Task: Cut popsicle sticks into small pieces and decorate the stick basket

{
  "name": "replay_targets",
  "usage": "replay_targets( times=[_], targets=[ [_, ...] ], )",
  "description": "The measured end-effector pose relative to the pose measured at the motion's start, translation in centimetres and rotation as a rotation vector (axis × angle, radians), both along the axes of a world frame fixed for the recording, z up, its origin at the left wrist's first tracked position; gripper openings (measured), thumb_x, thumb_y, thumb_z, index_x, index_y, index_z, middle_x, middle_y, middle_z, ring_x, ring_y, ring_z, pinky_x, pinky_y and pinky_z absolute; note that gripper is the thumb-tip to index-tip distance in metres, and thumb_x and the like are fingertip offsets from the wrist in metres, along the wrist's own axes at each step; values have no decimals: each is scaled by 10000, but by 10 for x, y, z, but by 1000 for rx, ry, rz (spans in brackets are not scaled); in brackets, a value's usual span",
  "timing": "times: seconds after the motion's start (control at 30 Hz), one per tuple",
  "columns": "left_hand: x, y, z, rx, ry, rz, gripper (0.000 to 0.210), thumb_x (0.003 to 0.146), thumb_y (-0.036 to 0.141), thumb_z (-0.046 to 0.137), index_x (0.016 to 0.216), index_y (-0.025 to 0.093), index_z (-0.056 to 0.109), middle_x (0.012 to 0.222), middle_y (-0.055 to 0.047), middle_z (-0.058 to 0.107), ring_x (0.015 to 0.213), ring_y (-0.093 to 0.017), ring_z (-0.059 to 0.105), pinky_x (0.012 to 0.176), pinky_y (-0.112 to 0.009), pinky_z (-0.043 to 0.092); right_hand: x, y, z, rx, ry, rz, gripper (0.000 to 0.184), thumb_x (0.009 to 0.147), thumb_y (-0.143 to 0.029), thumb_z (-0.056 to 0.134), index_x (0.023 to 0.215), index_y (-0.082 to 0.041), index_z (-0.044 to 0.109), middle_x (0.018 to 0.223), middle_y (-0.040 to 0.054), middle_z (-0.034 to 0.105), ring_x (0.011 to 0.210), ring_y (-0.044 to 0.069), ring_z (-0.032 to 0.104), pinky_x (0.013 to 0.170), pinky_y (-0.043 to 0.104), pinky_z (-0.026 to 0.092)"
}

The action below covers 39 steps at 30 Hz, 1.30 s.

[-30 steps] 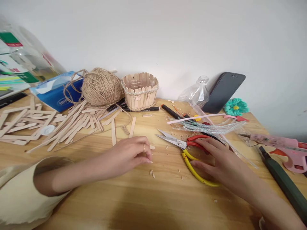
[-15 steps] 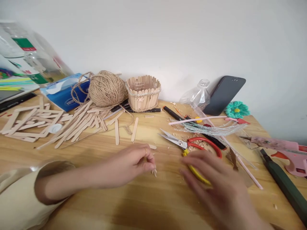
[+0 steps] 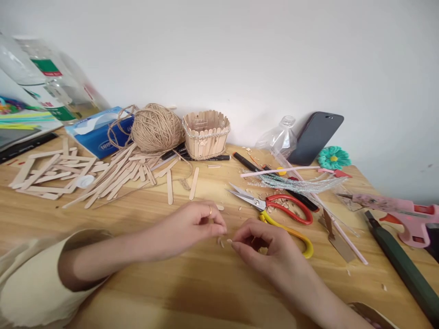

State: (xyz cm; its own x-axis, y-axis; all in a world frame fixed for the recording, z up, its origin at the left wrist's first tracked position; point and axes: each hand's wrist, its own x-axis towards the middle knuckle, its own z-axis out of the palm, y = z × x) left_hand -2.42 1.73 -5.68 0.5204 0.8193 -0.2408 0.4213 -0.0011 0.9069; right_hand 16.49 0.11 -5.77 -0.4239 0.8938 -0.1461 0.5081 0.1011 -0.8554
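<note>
My left hand (image 3: 195,224) hovers over the middle of the table, thumb and fingertips pressed together; what they hold, if anything, is hidden. My right hand (image 3: 267,249) faces it, thumb and forefinger pinched on a small wood chip (image 3: 229,241) that shows at the tips. A few more wood chips (image 3: 220,242) lie on the table between the hands. Behind my right hand rest open scissors (image 3: 262,204) with one red and one yellow handle. Two craft sticks (image 3: 194,183) lie beyond my left hand.
A craft-stick basket (image 3: 206,144), a twine ball (image 3: 157,129) and a stick pile (image 3: 116,176) stand at the back. To the right are a phone (image 3: 317,138), a cut bottle (image 3: 283,139), a teal flower (image 3: 334,158), a pink glue gun (image 3: 394,210) and a dark green tool (image 3: 398,260).
My right hand has moved left from over the scissors' handles to beside my left hand, and now pinches a chip. The left hand stays nearly in place. The view has shifted slightly.
</note>
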Motion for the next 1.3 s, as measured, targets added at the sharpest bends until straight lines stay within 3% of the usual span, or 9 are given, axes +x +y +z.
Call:
replay_targets(
  times=[0.1,0.2,0.37,0.53,0.73,0.93,1.1,1.3],
  targets=[
    [-8,0,-7,195,99,-38,85,818,205,547,805,187,628,851,0,593,841,-157,549,764,-270,401,5,-2,-4,20,-87,-28,150,766,-180,524,651,-177,620,584,-10,591,520,121,506,463,213,361],
    [-10,-3,-13,385,218,-152,94,818,163,559,827,199,645,858,-8,616,900,-170,552,799,-277,398,10,-5,-12,172,-246,-1,151,768,-136,517,661,-181,612,610,-3,592,527,131,513,477,228,351],
    [-4,-7,-21,518,319,-231,114,808,196,587,891,224,659,837,-8,639,856,-171,567,773,-276,415,10,-8,-20,329,-434,45,128,743,-112,565,646,-191,590,647,0,602,555,153,542,496,246,349],
    [-2,-5,-24,494,324,-205,82,798,200,594,853,202,654,812,-8,653,840,-172,564,758,-276,419,13,-7,-20,347,-399,79,119,738,-90,565,685,-196,578,690,1,602,580,154,552,506,243,376],
    [-2,-5,-22,443,320,-181,73,781,164,601,819,200,652,798,2,660,836,-166,558,746,-269,412,17,-6,-20,415,-278,174,197,781,-56,500,867,-211,585,792,14,586,663,154,555,575,251,415],
    [0,-5,-21,381,367,-147,46,775,179,605,782,194,648,791,1,645,823,-166,559,735,-272,413,9,-8,-25,470,-312,184,101,783,-101,539,773,-189,586,744,22,581,654,159,550,553,242,413],
    [-1,-8,-22,405,346,-121,69,786,193,595,743,189,649,772,-2,635,818,-163,554,723,-267,410,8,-11,-30,605,-325,173,188,823,-112,481,697,-172,608,665,24,578,594,147,540,520,237,387],
    [-2,-12,-18,353,385,-115,77,769,164,588,737,188,654,741,-5,645,800,-175,562,723,-287,422,10,-12,-25,608,-359,148,189,802,-117,471,670,-176,594,643,16,576,562,134,533,497,228,375]
  ],
)
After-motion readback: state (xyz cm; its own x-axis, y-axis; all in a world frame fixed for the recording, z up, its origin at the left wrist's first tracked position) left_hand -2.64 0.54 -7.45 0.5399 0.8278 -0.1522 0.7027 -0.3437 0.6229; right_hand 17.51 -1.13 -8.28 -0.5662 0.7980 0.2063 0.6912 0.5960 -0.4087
